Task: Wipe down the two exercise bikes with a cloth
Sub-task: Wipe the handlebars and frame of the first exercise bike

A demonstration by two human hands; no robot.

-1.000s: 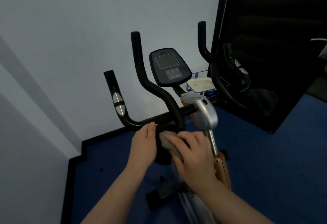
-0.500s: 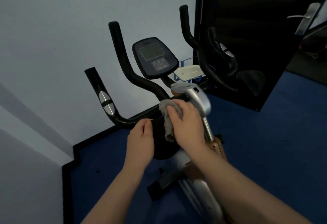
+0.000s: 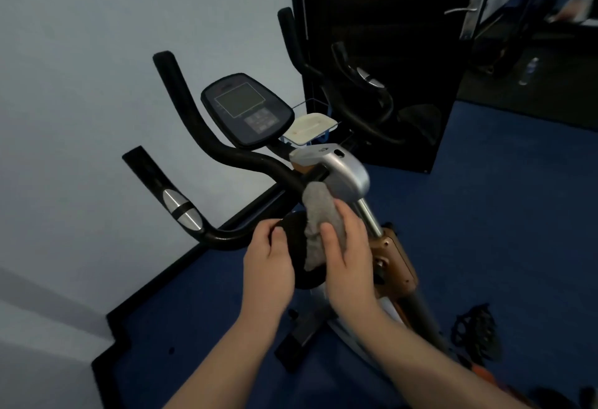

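A pale wall (image 3: 81, 85) and a blue carpeted floor (image 3: 485, 230) are framing the corner where the exercise bike (image 3: 343, 172) is standing, its front facing the wall. The grey cloth (image 3: 318, 214) is lying bunched against the joint where the black handlebar (image 3: 207, 137) is meeting the silver stem cover (image 3: 339, 166), and it is draping down over a round black knob (image 3: 296, 247) just below. The right hand (image 3: 348, 247) is gripping the cloth's lower part, fingers curled round it, so the cloth's long axis is running up and away from the palm toward the handlebar joint. That direction is what matters next: the unwiped bar is extending up and to the left from the cloth, so the right hand, being the one nearer the joint, is probably best placed to be sliding along it. The left hand (image 3: 268, 256) is sitting just left of the knob with its fingers curled at the knob's edge; it seems to be pinching it, though the dark shapes are making that hard to confirm. Above the bar the console (image 3: 247, 111) is tilting toward the rider, and a pedal (image 3: 475, 334) is showing low at right.
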